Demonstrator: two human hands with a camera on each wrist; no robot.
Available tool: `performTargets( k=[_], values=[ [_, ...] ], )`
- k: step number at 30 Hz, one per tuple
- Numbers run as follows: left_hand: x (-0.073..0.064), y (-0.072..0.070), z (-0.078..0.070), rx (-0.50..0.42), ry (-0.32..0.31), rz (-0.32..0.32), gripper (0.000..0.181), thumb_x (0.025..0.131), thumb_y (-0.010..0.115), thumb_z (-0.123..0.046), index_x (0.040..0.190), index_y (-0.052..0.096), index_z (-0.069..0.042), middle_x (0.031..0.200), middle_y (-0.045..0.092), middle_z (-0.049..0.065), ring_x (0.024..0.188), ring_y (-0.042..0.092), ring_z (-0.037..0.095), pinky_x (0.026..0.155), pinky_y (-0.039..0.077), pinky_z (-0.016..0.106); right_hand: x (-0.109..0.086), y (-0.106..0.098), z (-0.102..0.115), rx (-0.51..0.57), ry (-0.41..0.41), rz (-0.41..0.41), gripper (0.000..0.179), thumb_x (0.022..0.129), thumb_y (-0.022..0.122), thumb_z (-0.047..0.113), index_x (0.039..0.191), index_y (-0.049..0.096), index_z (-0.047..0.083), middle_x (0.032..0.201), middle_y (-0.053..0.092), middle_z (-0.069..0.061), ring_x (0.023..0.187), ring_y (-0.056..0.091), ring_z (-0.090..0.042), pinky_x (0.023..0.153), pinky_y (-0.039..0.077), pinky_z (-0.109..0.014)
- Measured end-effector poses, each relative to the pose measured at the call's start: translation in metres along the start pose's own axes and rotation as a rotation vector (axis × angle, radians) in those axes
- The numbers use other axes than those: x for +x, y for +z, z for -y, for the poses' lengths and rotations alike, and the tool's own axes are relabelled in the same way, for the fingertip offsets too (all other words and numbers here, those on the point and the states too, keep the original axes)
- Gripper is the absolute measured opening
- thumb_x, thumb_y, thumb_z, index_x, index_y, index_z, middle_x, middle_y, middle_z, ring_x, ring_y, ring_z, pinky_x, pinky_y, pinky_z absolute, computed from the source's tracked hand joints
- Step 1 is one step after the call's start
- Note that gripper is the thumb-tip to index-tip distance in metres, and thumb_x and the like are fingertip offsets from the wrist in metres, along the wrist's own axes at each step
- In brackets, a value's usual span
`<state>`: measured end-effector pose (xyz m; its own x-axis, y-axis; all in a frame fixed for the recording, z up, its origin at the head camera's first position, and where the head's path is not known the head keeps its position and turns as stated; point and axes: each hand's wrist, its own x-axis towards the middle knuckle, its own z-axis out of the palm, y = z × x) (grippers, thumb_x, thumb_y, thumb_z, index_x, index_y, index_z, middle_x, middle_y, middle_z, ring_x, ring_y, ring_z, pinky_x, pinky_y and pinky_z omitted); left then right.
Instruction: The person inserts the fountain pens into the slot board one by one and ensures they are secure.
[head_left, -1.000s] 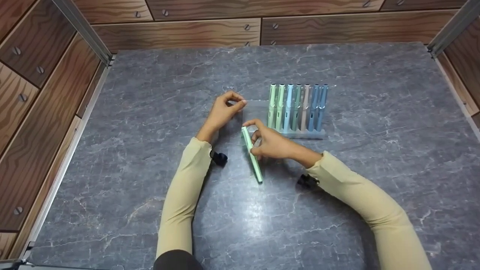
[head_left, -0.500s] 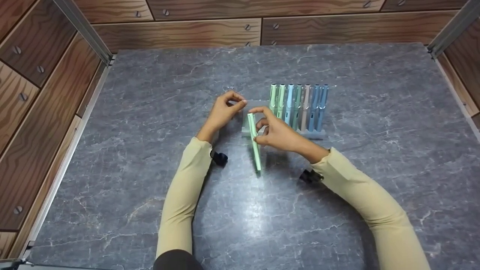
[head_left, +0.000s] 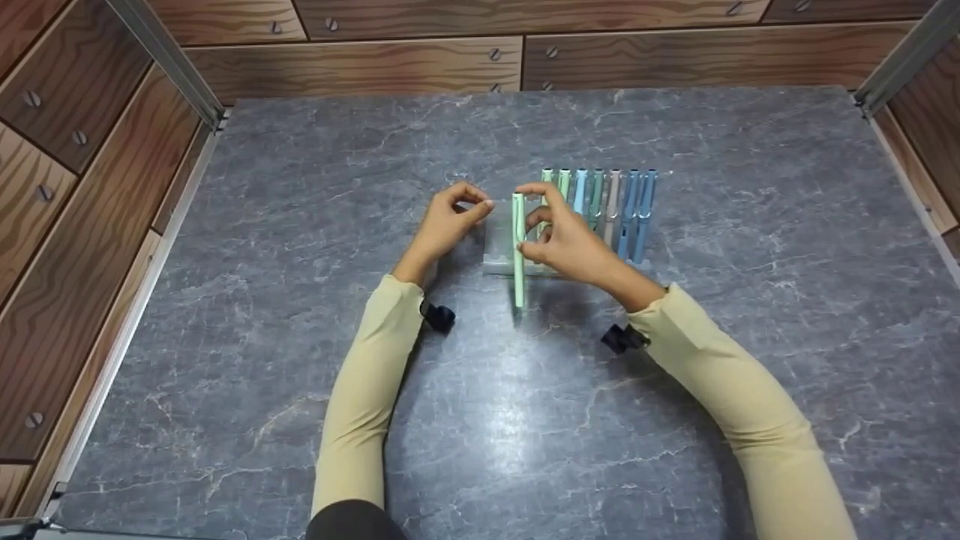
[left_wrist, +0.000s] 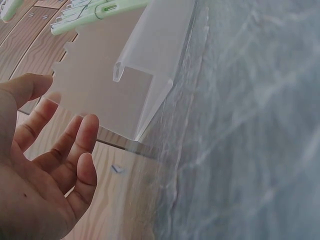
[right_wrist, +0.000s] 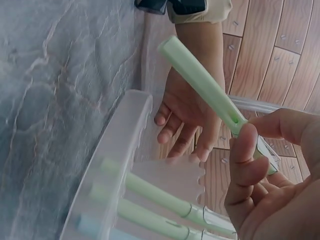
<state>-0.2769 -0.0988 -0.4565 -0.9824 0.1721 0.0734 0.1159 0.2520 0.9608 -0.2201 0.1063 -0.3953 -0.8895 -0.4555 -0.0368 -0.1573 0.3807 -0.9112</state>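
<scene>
A light green pen [head_left: 518,262] stands nearly upright in the head view, pinched between the thumb and fingers of my right hand [head_left: 574,244]. In the right wrist view the same pen [right_wrist: 200,82] slants, its clip end at the fingers. Behind it is a clear, frosted pen stand [head_left: 499,240], notched along its top edge. My left hand [head_left: 448,221] pinches the stand's upper left corner between thumb and index finger; the other fingers [left_wrist: 87,132] are loosely bent. Several pens fill the stand's right part, among them a blue pen [head_left: 649,214] and a pinkish-brown pen [head_left: 613,199].
The stand rests on a grey marbled tabletop [head_left: 300,262]. Wood-patterned panels [head_left: 352,64] rise at the back and sides, with metal posts [head_left: 161,60] at the corners. A small black camera [head_left: 439,317] is worn on each wrist.
My right hand has moved the light green pen up and away from me toward the stand, and the pen has turned from tilted to nearly upright. The left hand has stayed at the stand's corner.
</scene>
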Motion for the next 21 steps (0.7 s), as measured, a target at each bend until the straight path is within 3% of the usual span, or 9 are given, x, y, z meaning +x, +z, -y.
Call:
performTargets(
  k=[15, 21],
  values=[
    [0.0022, 0.0, 0.0011, 0.011, -0.007, -0.006, 0.019, 0.091, 0.067, -0.022, 0.099, 0.066, -0.004, 0.095, 0.063, 0.005, 0.083, 0.065, 0.037, 0.068, 0.051, 0.027, 0.0065, -0.0041, -0.0031, -0.18, -0.069, -0.153, 0.067, 0.087, 0.063, 0.0, 0.143, 0.029, 0.016, 0.103, 0.061, -0.012, 0.055, 0.05, -0.012, 0.053, 0.045, -0.024],
    [0.0015, -0.0003, 0.0002, 0.022, -0.009, -0.001, 0.019, 0.091, 0.067, -0.022, 0.1, 0.066, -0.005, 0.097, 0.064, 0.007, 0.084, 0.066, 0.038, 0.071, 0.054, 0.031, 0.0075, -0.0013, -0.0021, -0.263, -0.083, -0.209, 0.066, 0.089, 0.063, 0.002, 0.144, 0.029, 0.014, 0.105, 0.062, -0.013, 0.056, 0.052, -0.016, 0.053, 0.044, -0.028]
  ],
)
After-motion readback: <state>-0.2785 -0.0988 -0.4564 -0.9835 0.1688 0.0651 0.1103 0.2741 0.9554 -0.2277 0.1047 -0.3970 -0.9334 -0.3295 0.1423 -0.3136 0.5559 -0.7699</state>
